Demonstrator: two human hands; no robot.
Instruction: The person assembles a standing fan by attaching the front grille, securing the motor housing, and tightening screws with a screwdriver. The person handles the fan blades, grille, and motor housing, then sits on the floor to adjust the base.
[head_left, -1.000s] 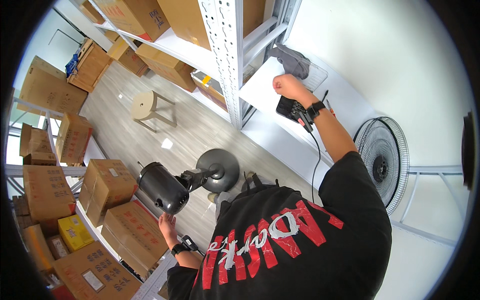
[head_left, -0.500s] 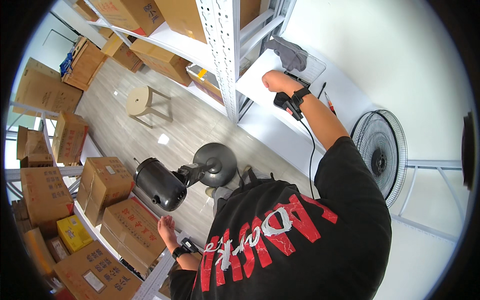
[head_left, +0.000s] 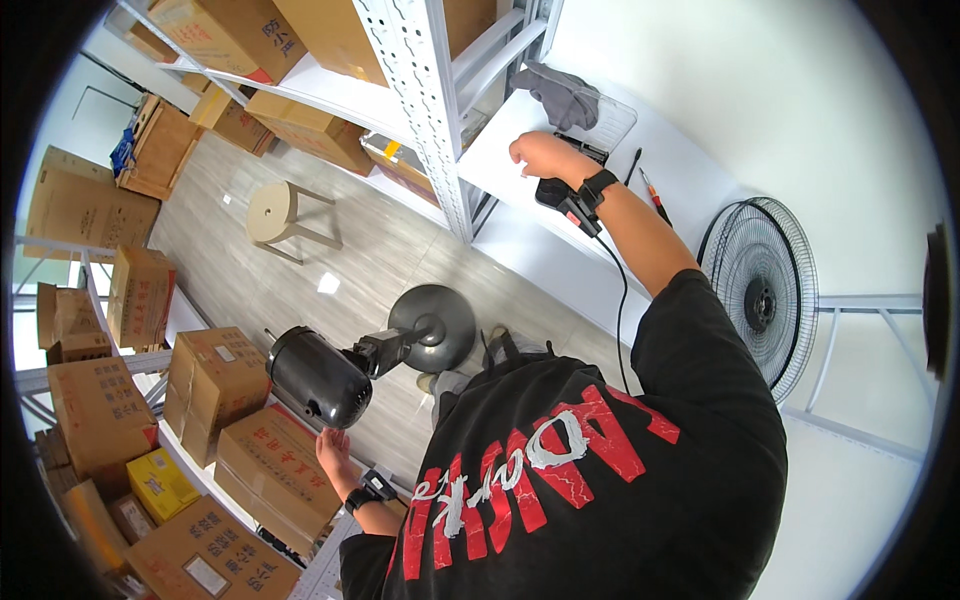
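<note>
My left hand [head_left: 336, 456] is low at the left, fingers loosely bent and holding nothing I can see. Its fingertips come up to the underside of the black fan motor housing [head_left: 322, 380]; whether they touch it I cannot tell. That housing tops a stand with a round black base [head_left: 434, 326]. Over the white shelf board [head_left: 690, 190], my right hand [head_left: 550, 160] is curled with its fingers turned down, and anything in them is hidden. Beside its wrist are a black corded device [head_left: 560, 198], a clear plastic tray [head_left: 612, 122] and a grey cloth [head_left: 560, 95].
A screwdriver with an orange and black handle [head_left: 655, 200] lies on the board. A round black fan grille [head_left: 760, 295] leans at the right. Across the floor stands a beige stool [head_left: 275, 212]. Cardboard boxes [head_left: 215, 385] fill the shelves on the left; a white perforated post [head_left: 425, 110] rises ahead.
My left hand has come closer to the fan motor housing. My right hand has stayed over the board, its fingers slightly less tightly curled. The whole view has shifted a little.
</note>
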